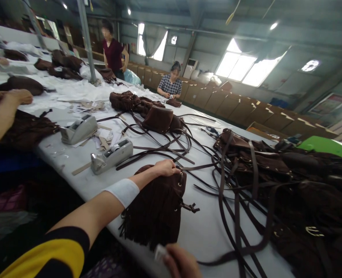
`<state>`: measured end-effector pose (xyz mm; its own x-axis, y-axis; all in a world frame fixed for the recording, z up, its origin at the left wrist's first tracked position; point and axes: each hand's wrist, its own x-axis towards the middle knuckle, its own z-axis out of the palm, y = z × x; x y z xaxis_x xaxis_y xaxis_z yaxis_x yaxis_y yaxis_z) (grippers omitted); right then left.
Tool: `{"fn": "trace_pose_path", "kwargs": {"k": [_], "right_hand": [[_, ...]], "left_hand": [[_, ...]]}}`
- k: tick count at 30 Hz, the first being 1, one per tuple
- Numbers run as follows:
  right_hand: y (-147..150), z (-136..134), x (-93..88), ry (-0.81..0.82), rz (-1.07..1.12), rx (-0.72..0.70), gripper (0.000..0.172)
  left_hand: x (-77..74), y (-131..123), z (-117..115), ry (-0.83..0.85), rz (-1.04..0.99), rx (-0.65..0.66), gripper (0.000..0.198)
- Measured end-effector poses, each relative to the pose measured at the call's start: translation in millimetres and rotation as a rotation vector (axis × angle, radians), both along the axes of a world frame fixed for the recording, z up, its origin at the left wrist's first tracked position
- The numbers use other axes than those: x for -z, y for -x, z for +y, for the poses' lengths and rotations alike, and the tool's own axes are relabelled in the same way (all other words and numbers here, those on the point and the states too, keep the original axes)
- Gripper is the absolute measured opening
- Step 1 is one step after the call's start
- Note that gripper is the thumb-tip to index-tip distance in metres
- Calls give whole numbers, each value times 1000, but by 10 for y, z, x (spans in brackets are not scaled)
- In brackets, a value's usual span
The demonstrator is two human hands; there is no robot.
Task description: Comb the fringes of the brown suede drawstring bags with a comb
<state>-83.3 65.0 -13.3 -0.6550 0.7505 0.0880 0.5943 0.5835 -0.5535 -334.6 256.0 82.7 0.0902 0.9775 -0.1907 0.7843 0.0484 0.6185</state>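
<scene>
A dark brown drawstring bag (156,208) with fringe and metal eyelets lies at the near edge of the white table (199,227). My left hand (167,168) is closed on the bag's upper rim, beside a strap. Low in the view, my right hand (184,262) is closed around a small whitish object (160,253), just in front of the bag's lower edge. Motion blurs that object, so its kind does not show. A knotted drawstring end (191,207) sticks out from the bag's right side.
Two grey tape dispensers (113,156) stand left of the bag, near paper scraps (104,139). Brown bags (304,185) with long straps (237,216) pile up on the right; more bags (159,117) lie behind. A co-worker's arm (3,112) reaches in at left. Two people (171,85) are beyond the table.
</scene>
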Motion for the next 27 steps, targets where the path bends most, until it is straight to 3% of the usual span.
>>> {"fn": "trace_pose_path", "kwargs": {"k": [2, 4, 7, 10, 12, 15, 18, 20, 24, 27], "right_hand": [[-85, 223, -167, 74, 52, 354, 44], [-54, 446, -297, 155, 39, 556, 63], [149, 649, -366, 306, 18, 545, 55], [320, 740, -333, 370, 69, 484, 46], [354, 812, -301, 392, 107, 488, 45], [336, 965, -297, 413, 114, 474, 43], [322, 1087, -385, 334, 20, 447, 40], [318, 1089, -481, 259, -86, 461, 40], [299, 862, -664, 86, -319, 549, 45], [351, 639, -807, -191, -240, 363, 31]], "left_hand": [[8, -6, 7, -37, -18, 37, 39], [-42, 44, -28, -91, -28, 64, 38], [-157, 306, -210, -220, -13, 47, 48], [-172, 737, -563, -312, -139, -201, 56], [-85, 991, -827, -166, -306, -434, 53], [122, 1128, -1090, 54, -402, -502, 61], [289, 943, -1104, 123, -531, -442, 71], [352, 734, -1021, 97, -651, -455, 67], [401, 374, -836, 83, -753, -549, 19], [339, 165, -747, 81, -793, -551, 7]]}}
